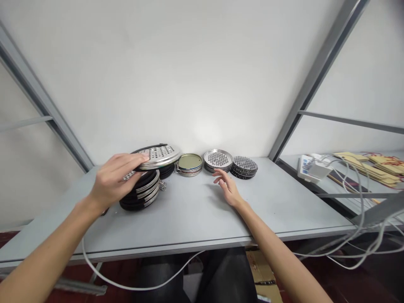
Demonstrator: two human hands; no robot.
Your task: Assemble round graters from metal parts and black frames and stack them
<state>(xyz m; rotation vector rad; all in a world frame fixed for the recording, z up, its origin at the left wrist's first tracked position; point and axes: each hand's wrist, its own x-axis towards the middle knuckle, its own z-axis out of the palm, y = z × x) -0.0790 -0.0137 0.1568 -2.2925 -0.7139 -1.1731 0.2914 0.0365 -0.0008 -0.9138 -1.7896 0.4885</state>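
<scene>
My left hand (pixel 115 179) grips the near edge of a round perforated metal plate (pixel 161 155), fingers on top and thumb below. The plate has a black band along its rim and tilts above a stack of black-and-silver round pieces (pixel 147 191). How many plates lie in the grip, I cannot tell. My right hand (pixel 229 189) hovers low over the table, fingers apart and holding nothing. Just beyond its fingertips is a stack of silver perforated discs (pixel 217 160). To its right sits a dark stack of rough-topped discs (pixel 244 165); to its left, a stack of gold-topped lids (pixel 190 160).
The grey table (pixel 195 214) backs onto a white wall (pixel 202 84). Metal frame posts rise at both sides. A white power strip (pixel 314 168) and yellow pieces (pixel 369 168) lie on the right-hand shelf. White cables (pixel 362 248) loop along the front edge.
</scene>
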